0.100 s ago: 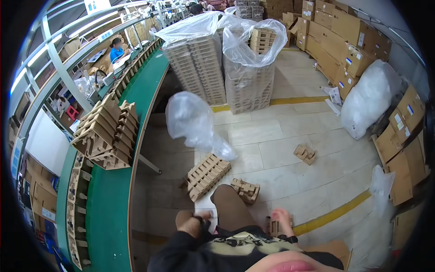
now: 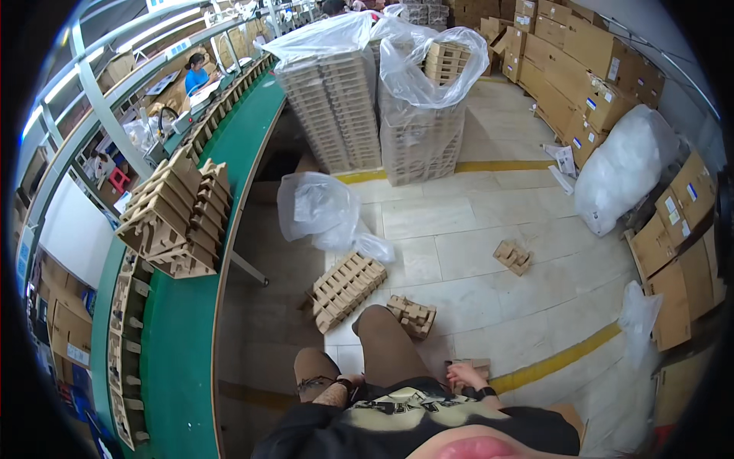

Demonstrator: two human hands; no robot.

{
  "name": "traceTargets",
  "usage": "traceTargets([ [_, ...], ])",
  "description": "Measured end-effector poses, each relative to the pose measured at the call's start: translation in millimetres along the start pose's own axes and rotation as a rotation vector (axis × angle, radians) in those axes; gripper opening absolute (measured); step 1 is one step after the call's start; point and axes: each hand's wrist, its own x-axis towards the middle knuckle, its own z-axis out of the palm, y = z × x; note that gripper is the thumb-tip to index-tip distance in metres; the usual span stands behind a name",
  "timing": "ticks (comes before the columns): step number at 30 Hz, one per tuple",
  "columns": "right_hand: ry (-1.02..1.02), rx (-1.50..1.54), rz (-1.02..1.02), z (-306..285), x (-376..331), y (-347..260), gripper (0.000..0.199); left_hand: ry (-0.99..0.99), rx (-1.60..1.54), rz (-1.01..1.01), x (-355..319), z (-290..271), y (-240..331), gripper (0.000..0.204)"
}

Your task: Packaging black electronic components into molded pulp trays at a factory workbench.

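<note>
My right hand (image 2: 463, 375) is down at a small brown moulded-pulp tray (image 2: 479, 362) on the floor beside my right leg, its fingers bent over the tray's near side. My left hand (image 2: 352, 379) rests low between my thighs, with its fingers mostly hidden; nothing shows in it. Just ahead of my knee sits another moulded-pulp piece (image 2: 413, 316). Left of that piece, a larger ribbed pulp tray (image 2: 350, 291) lies tilted on the floor. A clear plastic bag (image 2: 319, 210) lies crumpled beyond it, touching its far end.
A green conveyor table (image 2: 180, 336) runs along my left, with stacked pulp trays (image 2: 172, 218) on it. Plastic-covered tray stacks (image 2: 329, 115) stand ahead. One pulp piece (image 2: 512, 258) lies farther right. Cartons (image 2: 569, 84) and a white plastic bundle (image 2: 623, 168) line the right side.
My right hand has come down onto the small pulp tray. My left hand has dropped closer to my lap. The clear plastic bag has sunk and spread lower.
</note>
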Motion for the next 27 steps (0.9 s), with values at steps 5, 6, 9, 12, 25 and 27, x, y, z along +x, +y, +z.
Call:
traceTargets([
  [5, -0.133, -0.671, -0.085, -34.8, 110.0, 135.6, 0.02, 0.133, -0.706, -0.334, 30.3, -98.3, 16.9, 0.049],
  [6, -0.15, -0.889, -0.157, -41.7, 126.3, 148.1, 0.017, 0.151, -0.717, -0.341, 22.8, -104.4, 19.5, 0.049],
  [9, -0.11, -0.736, -0.118, -15.7, 129.5, 137.2, 0.016, 0.279, -0.379, -0.357, 3.2, -114.2, 11.4, 0.047],
  [12, 0.005, -0.1, 0.152, 9.1, 79.1, 93.3, 0.02, 0.014, -0.258, -0.34, -12.6, -132.2, 42.0, 0.041],
  [25, 0.078, -1.356, -0.454, 31.0, 124.8, 34.5, 0.039, 0.465, -0.054, -0.799, -22.6, -244.3, -16.6, 0.037],
  [27, 0.613, -1.051, 0.0, 27.1, 122.8, 25.3, 0.047, 0.37, -0.11, -0.861, -4.9, -257.5, -3.1, 0.037],
])
